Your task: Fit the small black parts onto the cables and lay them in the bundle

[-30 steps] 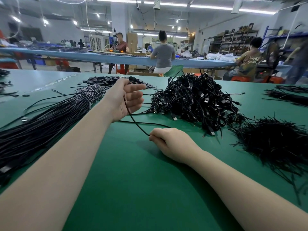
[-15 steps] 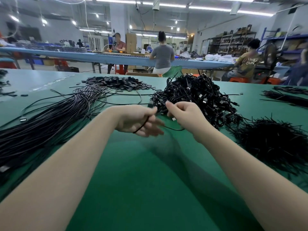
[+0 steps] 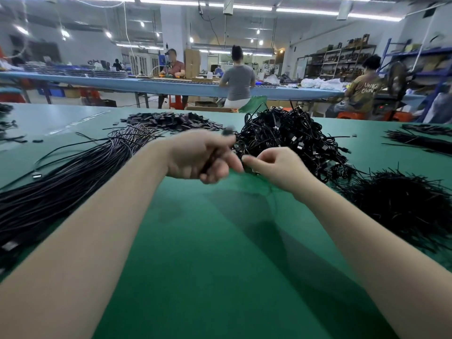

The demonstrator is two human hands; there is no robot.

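My left hand (image 3: 200, 156) and my right hand (image 3: 276, 167) meet above the green table (image 3: 220, 241), fingertips almost touching. The left hand grips a black cable (image 3: 211, 162) that runs through its curled fingers; a small dark part shows blurred at its fingertips. The right hand's fingers are curled and pinch the cable's end by the left fingertips; what else they hold is hidden. A long bundle of straight black cables (image 3: 63, 182) lies at the left. A heap of small flat black parts (image 3: 171, 121) sits behind the hands.
A tangled pile of black cables (image 3: 293, 140) lies right behind my hands. A bristly heap of thin black wires (image 3: 401, 204) fills the right side, with more wires (image 3: 420, 140) farther back. Several people sit at a blue bench (image 3: 171, 85) beyond.
The left hand drew back from the parts heap and the right hand rose from the table; both came together in front of the tangled pile, shifting slightly right.
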